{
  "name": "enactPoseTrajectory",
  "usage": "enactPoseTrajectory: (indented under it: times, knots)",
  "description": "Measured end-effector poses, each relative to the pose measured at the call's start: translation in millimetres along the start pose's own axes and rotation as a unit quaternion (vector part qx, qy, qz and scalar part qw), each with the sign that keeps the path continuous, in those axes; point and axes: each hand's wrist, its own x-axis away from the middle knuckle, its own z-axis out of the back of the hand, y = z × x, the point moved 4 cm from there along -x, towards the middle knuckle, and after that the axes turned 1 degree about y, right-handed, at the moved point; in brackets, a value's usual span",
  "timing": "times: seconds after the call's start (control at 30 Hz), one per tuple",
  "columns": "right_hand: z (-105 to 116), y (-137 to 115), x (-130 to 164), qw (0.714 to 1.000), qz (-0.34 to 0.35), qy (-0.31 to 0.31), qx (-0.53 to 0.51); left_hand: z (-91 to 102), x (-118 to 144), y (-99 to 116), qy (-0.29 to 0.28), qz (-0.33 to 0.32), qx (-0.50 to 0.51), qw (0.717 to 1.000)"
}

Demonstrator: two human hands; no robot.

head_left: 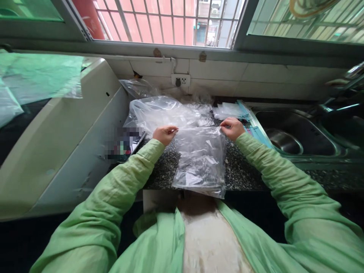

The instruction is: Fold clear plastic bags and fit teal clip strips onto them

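Note:
A clear plastic bag (200, 159) hangs spread flat between my hands, its top edge pulled straight. My left hand (165, 134) pinches the top left corner, thumb against fingers. At the top right corner my right hand (232, 128) pinches the same edge. The bag's lower end reaches the front edge of the speckled dark countertop (241, 172). Just beyond the hands lies a crumpled heap of clear plastic bags (159, 112). Near my right hand, a small stack of flat clear packets (229, 110) rests beside light blue strips (258, 134).
A steel sink (298, 132) with a metal bowl (284, 141) in it and a faucet (338, 91) are on the right. On the left stands a large pale appliance (65, 125), a partly blurred phone-like device (133, 142) beside it. A wall socket (181, 79) sits below the barred window.

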Motion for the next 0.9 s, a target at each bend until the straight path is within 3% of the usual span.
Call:
enactPoseTrajectory:
  times: [0.27,0.4,0.5,0.7,0.9]
  knots:
    - [-20,7,-26,0.981,-0.167,-0.021,-0.099,16.0,-10,-13,0.090,0.065,0.126,0.986]
    - [-29,14,-35,0.974,-0.193,-0.023,-0.113,9.7,-21,-20,0.116,0.121,0.168,0.971]
    - [-34,19,-40,0.971,-0.206,-0.022,-0.117,8.9,-30,-18,0.145,0.128,0.164,0.967]
    - [-47,28,-49,0.953,-0.271,-0.034,-0.128,13.7,-37,-6,0.145,0.119,0.165,0.968]
    - [-55,20,-44,0.938,-0.311,-0.072,-0.134,18.0,-42,-10,0.138,0.121,0.127,0.975]
